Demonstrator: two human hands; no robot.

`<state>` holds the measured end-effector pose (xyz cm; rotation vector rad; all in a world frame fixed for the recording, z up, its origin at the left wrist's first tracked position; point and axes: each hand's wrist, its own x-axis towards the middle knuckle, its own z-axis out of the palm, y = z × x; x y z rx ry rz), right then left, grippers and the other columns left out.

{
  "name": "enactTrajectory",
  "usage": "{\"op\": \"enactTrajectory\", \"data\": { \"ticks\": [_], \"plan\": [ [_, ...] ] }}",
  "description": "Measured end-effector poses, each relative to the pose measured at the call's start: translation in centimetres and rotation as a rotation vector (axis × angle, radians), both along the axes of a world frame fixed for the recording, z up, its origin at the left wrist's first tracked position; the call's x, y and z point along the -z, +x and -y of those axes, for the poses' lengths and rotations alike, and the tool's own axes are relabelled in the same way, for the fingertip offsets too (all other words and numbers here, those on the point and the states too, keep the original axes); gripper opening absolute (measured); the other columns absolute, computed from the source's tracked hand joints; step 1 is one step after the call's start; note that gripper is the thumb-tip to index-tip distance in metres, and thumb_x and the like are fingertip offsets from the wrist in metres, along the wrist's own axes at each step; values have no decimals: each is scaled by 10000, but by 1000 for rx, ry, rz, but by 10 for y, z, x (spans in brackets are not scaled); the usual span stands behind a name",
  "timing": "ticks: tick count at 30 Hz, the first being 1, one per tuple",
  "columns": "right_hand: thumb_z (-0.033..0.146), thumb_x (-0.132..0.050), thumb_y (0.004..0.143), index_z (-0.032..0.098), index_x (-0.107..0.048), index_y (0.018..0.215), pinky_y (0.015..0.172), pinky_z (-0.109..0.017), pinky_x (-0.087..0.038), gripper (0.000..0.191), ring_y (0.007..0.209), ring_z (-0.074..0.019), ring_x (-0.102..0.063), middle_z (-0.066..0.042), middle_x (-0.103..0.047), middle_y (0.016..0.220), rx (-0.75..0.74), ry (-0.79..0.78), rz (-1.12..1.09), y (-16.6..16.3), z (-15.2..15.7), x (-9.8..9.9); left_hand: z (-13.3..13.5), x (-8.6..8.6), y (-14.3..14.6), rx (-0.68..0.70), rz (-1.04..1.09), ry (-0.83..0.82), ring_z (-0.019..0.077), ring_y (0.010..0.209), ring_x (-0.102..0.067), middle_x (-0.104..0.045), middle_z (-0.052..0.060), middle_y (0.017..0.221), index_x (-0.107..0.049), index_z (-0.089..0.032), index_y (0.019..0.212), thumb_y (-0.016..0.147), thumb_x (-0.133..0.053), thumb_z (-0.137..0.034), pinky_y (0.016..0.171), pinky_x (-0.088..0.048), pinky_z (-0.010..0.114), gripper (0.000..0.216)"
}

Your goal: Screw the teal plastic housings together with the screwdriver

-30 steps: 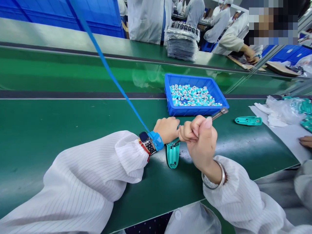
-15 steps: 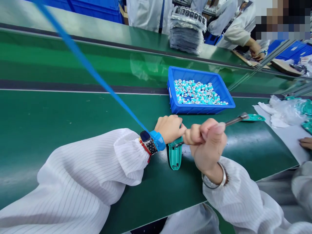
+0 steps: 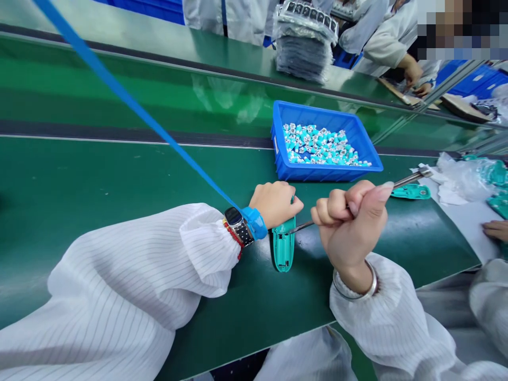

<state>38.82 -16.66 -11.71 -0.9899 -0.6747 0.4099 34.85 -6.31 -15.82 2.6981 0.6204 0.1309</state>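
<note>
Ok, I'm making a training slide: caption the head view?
Left hand holds a teal casing, right hand a metal tool; blue bin beyond.

Light gleams on the green workbench (image 3: 99,180) and counter (image 3: 222,53) behind.

- The right hand (image 3: 353,227) grips the rod (image 3: 304,226) mid-length; one end points left to the casing (image 3: 283,251), the other sticks out to the right.
- Left of that grip, the left hand (image 3: 273,203) holds the casing's far end on the bench (image 3: 130,180).
- Behind both hands: the bin (image 3: 325,173), small parts (image 3: 321,148) in it.
- Beyond the bin, across the divider: the stack (image 3: 304,58).
- Right of the rod grip: a second casing (image 3: 413,192), then a sheet (image 3: 464,222) with a plastic bag (image 3: 460,174) on it.
</note>
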Motion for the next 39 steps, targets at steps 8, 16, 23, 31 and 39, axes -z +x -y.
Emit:
{"op": "enactTrajectory", "data": {
  "ticks": [8,16,23,31,39],
  "plan": [
    [455,-394,893,211,-303,575,351,-217,-152,411,376,-60,-98,74,-107,489,-21,27,40,-5,-2,2,0,-1,0,7,-7,7,238,804,-608,-650,66,869,-641,-165,766,798,-370,-320,632,-411,321,314],
    [482,-487,841,208,-321,563,375,-221,-176,424,371,-51,-121,79,-139,473,-62,36,107,-17,-4,8,0,-4,-2,-52,-4,-64,228,802,-611,-652,52,889,-638,-168,759,792,-404,-342,633,-404,304,293],
    [491,-440,862,208,-289,581,370,-200,-181,426,378,-54,-117,79,-123,484,2,31,101,-12,3,3,-4,0,-1,-45,7,-34,247,837,-611,-660,75,882,-646,-172,763,776,-400,-344,678,-422,323,300],
    [477,-370,895,198,-275,596,366,-166,-172,420,368,-42,-113,80,-122,488,-135,2,23,-30,32,6,-4,6,2,-80,82,6,262,783,-623,-671,75,808,-656,-179,716,725,-410,-348,607,-430,329,299],
    [471,-357,901,196,-274,600,367,-159,-187,416,370,-40,-126,79,-123,494,-138,2,10,-36,29,14,-4,5,2,-86,92,4,265,791,-629,-681,81,816,-671,-176,741,724,-413,-355,612,-432,331,314]
  ]
}}
